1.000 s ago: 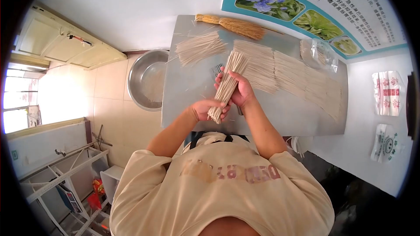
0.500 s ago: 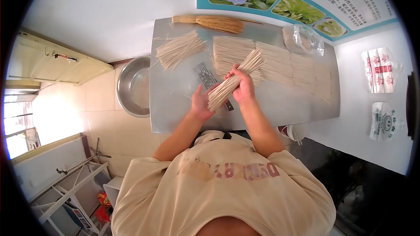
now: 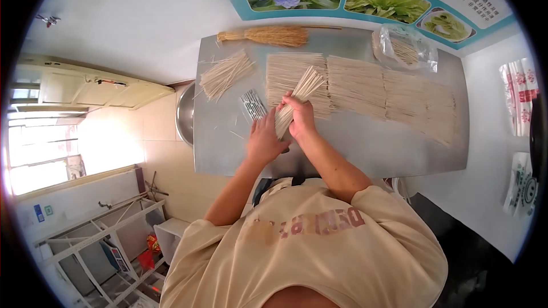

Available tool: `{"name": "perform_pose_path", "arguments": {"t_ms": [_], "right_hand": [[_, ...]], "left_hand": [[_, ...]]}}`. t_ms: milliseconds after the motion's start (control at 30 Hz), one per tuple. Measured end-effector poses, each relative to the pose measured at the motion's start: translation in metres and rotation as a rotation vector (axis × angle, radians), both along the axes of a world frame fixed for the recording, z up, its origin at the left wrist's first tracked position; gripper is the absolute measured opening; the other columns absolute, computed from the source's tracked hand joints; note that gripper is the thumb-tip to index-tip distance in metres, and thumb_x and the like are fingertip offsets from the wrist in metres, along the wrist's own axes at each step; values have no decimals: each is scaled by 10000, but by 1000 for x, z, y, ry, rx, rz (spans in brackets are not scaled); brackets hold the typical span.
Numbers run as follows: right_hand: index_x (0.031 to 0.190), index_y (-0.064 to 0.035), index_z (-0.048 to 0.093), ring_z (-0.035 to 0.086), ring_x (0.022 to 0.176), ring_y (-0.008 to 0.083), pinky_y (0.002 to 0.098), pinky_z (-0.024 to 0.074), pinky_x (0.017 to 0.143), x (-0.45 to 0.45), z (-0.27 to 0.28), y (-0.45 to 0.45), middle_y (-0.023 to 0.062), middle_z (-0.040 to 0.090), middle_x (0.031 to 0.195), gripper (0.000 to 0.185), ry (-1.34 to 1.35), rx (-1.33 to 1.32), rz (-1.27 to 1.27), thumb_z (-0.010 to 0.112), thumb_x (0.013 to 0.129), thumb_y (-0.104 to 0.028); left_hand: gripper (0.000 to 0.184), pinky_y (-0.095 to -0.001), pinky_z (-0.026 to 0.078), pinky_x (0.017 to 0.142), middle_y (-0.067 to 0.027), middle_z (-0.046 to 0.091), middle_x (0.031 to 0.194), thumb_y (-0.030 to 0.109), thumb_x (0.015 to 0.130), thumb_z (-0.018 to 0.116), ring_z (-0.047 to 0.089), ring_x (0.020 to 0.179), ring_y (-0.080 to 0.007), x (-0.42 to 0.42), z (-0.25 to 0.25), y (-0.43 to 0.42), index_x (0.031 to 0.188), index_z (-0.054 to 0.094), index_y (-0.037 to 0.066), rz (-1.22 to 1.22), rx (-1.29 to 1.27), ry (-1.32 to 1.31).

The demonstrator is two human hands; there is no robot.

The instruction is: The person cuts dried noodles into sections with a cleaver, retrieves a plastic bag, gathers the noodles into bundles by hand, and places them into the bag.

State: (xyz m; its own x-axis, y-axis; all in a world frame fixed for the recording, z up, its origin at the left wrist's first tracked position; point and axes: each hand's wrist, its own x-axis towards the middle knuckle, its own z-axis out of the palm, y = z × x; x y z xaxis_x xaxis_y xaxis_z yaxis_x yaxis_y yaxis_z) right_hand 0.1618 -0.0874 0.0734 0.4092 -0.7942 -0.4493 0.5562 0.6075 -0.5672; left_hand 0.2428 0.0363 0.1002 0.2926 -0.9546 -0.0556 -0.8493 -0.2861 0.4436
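My right hand (image 3: 301,118) is wrapped round a bundle of dried noodles (image 3: 308,82), thin pale sticks held aslant above the table. The bundle's top fans out past my fist. Against its lower end rests my left hand (image 3: 265,141), fingers stretched out and not closed round it. Beneath my hands lies a cleaver with a dark-patterned blade (image 3: 253,104); most of its handle is hidden. Behind the bundle, a row of laid-out dried noodles (image 3: 359,88) spreads to the right. A smaller loose pile of noodles (image 3: 226,75) lies to the left.
A straw hand broom (image 3: 265,36) lies along the back of the metal table (image 3: 365,148). A clear plastic bag (image 3: 408,50) with noodles sits at the back right. On the floor at left stands a steel basin (image 3: 185,114). Loose noodle bits lie near the cleaver.
My left hand has turned from palm up and spread to lying against the bundle's lower end. The bundle stands a little more upright in my right hand. The camera view has shifted.
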Motion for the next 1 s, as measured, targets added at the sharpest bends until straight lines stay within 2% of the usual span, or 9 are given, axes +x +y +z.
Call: {"name": "perform_pose_path", "arguments": {"t_ms": [67,167,233,300,367,500,733,900,1000], "right_hand": [[956,-70,618,620,708,214,374,527,692,-14,6,-9,59,611,797,141,-60,94,70,717,856,-63],[1232,-32,574,612,1107,291,443,500,959,-81,42,-41,141,641,1149,529,-324,-38,328,741,891,-400],[1355,-17,529,556,1288,324,470,458,1067,-110,51,-56,180,609,1317,730,-515,-110,477,719,889,-546],[1513,-7,372,329,1484,367,537,327,1187,-129,38,-64,237,420,1535,1045,-728,-106,620,616,825,-756],[1523,-6,343,342,1474,369,554,337,1178,-138,31,-61,235,419,1534,1090,-705,-30,555,618,802,-776],[1553,-12,264,308,1486,388,596,317,1185,-158,27,-67,252,371,1559,1176,-614,55,437,615,767,-812],[1544,-15,292,306,1488,390,589,334,1174,-187,22,-93,250,390,1548,1097,-665,-38,428,636,812,-755],[1426,-19,468,599,1162,318,510,490,1041,-191,1,-99,145,606,1224,621,-305,48,284,720,936,-306],[1309,-38,547,628,954,241,442,545,901,-186,-2,-104,94,611,1044,423,-247,137,180,698,936,-168]], "left_hand": [[824,-465,479,985,-191,651,1235,262,737,786,626,1139,-389,-16,13,-18,1441,427,29,170,205,225],[498,-410,532,770,-140,692,1053,137,784,698,705,864,-286,-25,41,-28,1249,573,7,162,254,834],[491,-402,543,797,-131,684,1067,120,805,712,700,895,-262,-30,56,-36,1259,566,1,98,321,1128],[485,-394,553,824,-123,675,1082,104,826,726,694,925,-239,-45,50,-41,1268,560,-5,25,398,1435],[512,-425,550,858,-128,656,1113,109,846,725,681,970,-261,-56,26,-49,1313,544,-2,-43,599,1898],[549,-434,542,876,-120,642,1103,143,861,725,669,1013,-256,-90,32,-64,1354,527,4,43,580,2111],[423,-384,533,772,-60,594,907,114,894,685,603,763,-170,-99,-9,-94,1289,563,24,-64,668,2239],[311,-333,519,664,-23,571,788,104,886,691,559,639,-144,-109,-7,-113,1175,597,41,-49,707,2037],[313,-320,512,634,-28,580,792,104,875,700,563,635,-142,-110,-14,-120,1163,596,42,22,699,2016]]}}
